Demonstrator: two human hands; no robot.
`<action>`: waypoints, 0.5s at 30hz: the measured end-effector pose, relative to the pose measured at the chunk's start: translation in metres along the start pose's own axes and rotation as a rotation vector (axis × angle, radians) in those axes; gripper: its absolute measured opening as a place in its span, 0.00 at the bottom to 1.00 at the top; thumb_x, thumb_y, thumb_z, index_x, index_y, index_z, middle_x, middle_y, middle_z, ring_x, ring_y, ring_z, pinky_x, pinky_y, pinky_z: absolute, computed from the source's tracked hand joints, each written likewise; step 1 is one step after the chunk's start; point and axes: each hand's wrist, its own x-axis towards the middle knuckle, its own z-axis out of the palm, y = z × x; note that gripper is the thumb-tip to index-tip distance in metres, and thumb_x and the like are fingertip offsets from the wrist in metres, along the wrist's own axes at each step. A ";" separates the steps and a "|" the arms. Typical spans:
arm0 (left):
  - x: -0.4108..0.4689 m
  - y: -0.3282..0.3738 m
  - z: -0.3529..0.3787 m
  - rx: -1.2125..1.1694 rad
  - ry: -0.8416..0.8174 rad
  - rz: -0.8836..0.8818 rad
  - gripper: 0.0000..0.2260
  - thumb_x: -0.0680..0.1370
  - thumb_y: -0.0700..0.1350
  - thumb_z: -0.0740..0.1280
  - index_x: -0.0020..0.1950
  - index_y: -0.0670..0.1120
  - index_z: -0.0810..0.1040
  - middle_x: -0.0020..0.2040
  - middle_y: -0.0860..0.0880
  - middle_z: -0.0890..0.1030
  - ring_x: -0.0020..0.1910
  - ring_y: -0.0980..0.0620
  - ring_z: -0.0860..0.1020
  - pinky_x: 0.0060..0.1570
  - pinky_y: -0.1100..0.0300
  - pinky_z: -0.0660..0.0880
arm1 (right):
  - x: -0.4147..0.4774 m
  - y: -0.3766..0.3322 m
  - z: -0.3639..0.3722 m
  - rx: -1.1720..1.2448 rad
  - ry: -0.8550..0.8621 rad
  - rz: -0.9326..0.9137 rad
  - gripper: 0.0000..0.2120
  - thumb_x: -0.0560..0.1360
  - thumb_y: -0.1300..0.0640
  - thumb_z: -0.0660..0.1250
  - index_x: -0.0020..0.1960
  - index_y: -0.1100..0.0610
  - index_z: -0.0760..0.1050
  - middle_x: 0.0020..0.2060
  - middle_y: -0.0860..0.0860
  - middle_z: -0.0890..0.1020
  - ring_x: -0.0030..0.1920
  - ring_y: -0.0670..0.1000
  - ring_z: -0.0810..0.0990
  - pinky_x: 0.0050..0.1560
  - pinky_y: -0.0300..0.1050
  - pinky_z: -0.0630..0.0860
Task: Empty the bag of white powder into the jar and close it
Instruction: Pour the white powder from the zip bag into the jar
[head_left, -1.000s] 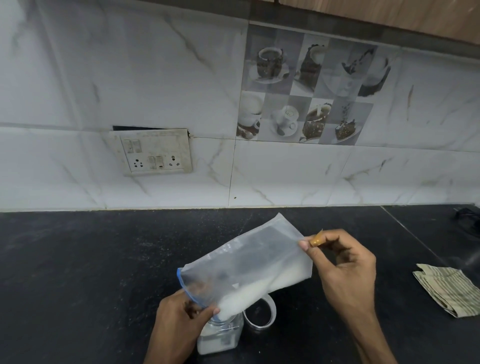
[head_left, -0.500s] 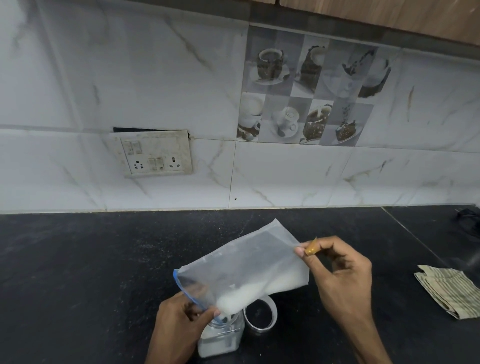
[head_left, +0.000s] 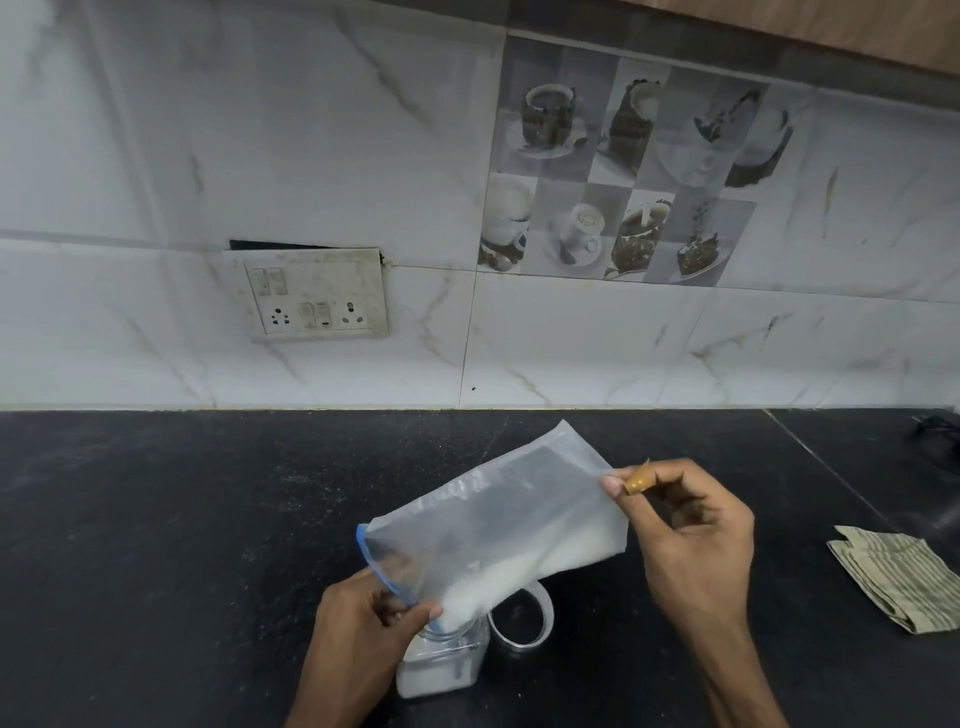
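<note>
The bag (head_left: 498, 530) is held tilted over the jar (head_left: 441, 665) on the worktop (head_left: 156, 519), its mouth pinched by the left hand (head_left: 363, 639), its bottom corner by the right hand (head_left: 685, 540). Powder remains inside; the lid (head_left: 522, 621) lies beside, unfitted.

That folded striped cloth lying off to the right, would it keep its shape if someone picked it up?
Probably not. The folded striped cloth looks thin and soft, with layered, uneven edges, so it would likely droop and unfold. It seems light, lying flat on the black countertop, and unlikely to roll or slide far.
</note>
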 end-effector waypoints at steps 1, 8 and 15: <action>0.000 0.001 0.000 -0.011 0.007 -0.004 0.19 0.62 0.38 0.82 0.35 0.61 0.79 0.31 0.57 0.84 0.28 0.61 0.80 0.30 0.68 0.76 | 0.000 0.000 0.002 -0.003 -0.013 -0.003 0.08 0.68 0.63 0.76 0.40 0.51 0.82 0.39 0.45 0.87 0.44 0.49 0.86 0.51 0.39 0.81; -0.001 0.001 0.001 -0.024 0.026 -0.001 0.20 0.63 0.38 0.82 0.34 0.61 0.78 0.33 0.57 0.85 0.28 0.55 0.80 0.32 0.60 0.78 | -0.002 0.000 0.002 -0.037 -0.016 -0.035 0.10 0.69 0.67 0.75 0.39 0.53 0.81 0.40 0.44 0.87 0.45 0.47 0.86 0.52 0.39 0.81; 0.000 -0.006 0.003 -0.013 0.024 -0.007 0.15 0.63 0.39 0.82 0.32 0.57 0.80 0.31 0.47 0.84 0.28 0.49 0.81 0.34 0.52 0.80 | -0.002 0.003 0.001 -0.062 -0.044 -0.088 0.14 0.70 0.72 0.74 0.43 0.53 0.83 0.42 0.46 0.86 0.46 0.47 0.85 0.52 0.39 0.81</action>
